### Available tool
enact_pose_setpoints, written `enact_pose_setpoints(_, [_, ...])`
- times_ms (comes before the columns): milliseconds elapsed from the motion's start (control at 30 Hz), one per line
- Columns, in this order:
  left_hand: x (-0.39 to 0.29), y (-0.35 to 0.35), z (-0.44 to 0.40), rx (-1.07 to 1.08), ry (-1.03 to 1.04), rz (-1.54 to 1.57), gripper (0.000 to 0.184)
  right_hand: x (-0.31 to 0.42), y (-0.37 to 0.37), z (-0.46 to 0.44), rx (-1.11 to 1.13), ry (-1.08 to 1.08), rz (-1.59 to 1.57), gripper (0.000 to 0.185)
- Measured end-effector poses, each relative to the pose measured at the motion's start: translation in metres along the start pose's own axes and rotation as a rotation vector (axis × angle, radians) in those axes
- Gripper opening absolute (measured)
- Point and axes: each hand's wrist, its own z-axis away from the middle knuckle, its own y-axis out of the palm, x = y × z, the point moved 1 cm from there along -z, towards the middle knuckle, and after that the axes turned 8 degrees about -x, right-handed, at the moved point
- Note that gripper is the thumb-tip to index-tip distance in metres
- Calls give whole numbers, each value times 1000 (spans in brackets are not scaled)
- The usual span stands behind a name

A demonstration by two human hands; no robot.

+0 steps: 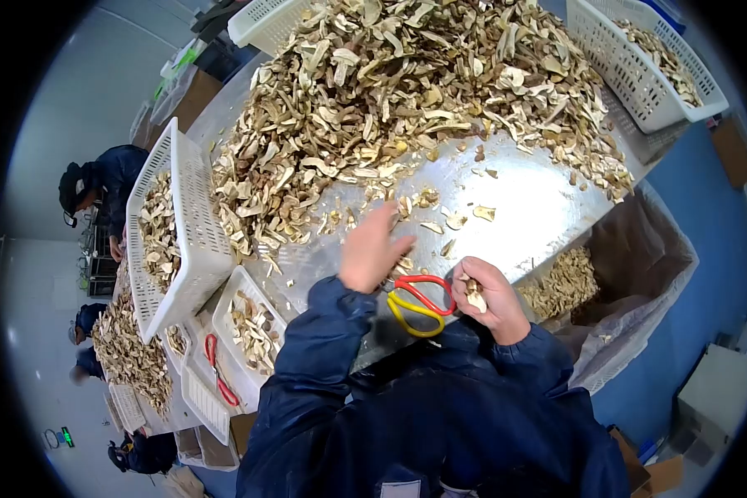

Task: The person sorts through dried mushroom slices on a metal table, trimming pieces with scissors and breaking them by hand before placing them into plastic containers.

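My left hand (pixel 372 249) reaches over the metal table (pixel 515 199), thumb apart from the fingers. Its slightly blurred fingertips are at small mushroom pieces by the near edge of a big heap of dried mushroom slices (pixel 373 91); I see nothing held in it. My right hand (pixel 491 300) is closed around pale dried mushroom slices (pixel 475 297) near the table's front edge. Between the hands lies a pair of scissors with one red and one yellow handle (pixel 423 305); its blades are mostly hidden. Loose mushroom bits (pixel 455 221) are scattered ahead of the hands.
A white basket of slices (pixel 199 241) stands left, beside a shallow tray (pixel 261 332) and red-handled scissors (pixel 216 365). Another basket (pixel 639 75) is at the far right. Below the right edge is a plastic-lined bin (pixel 647 282) with mushroom pieces. Other people work at left.
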Motion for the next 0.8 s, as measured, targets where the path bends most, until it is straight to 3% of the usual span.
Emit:
enact_pose_setpoints(33, [7, -14, 1, -99, 66, -150, 59, 2, -1, 3, 0, -16, 9, 21])
enact_pose_setpoints(67, [16, -27, 0, 95, -89, -339, 80, 3, -2, 5, -26, -19, 1, 20])
enact_pose_setpoints(200, [21, -34, -1, 304, -147, -349, 82, 0, 0, 3, -7, 6, -19, 21])
enact_pose_setpoints(300, [5, 2, -10, 319, -70, -270, 85, 1, 8, 6, 1, -9, 14, 21])
enact_pose_setpoints(433, [-23, 90, -42, 254, 265, 145, 70, 3, 7, 14, -18, -23, 20, 23])
enact_pose_setpoints(500, [-71, 77, -45, 427, 103, 848, 62, 9, 6, 20, -53, -43, 34, 23])
enact_pose_setpoints(567, [-71, 79, -59, 224, 220, 828, 49, 17, 3, 24, -39, -90, 26, 22])
enact_pose_setpoints(633, [-41, 67, -77, -8, 269, 409, 44, 24, -5, 25, -60, -129, 19, 21])
enact_pose_setpoints(700, [-4, 45, -88, -243, 223, 228, 38, 29, -9, 16, -40, -110, 32, 22])
enact_pose_setpoints(767, [22, 21, -95, -405, 242, 18, 34, 35, -9, -6, 10, -60, 0, 22])
enact_pose_setpoints(800, [37, 18, -96, -357, 269, -77, 33, 38, -4, -17, 9, -59, 39, 22])
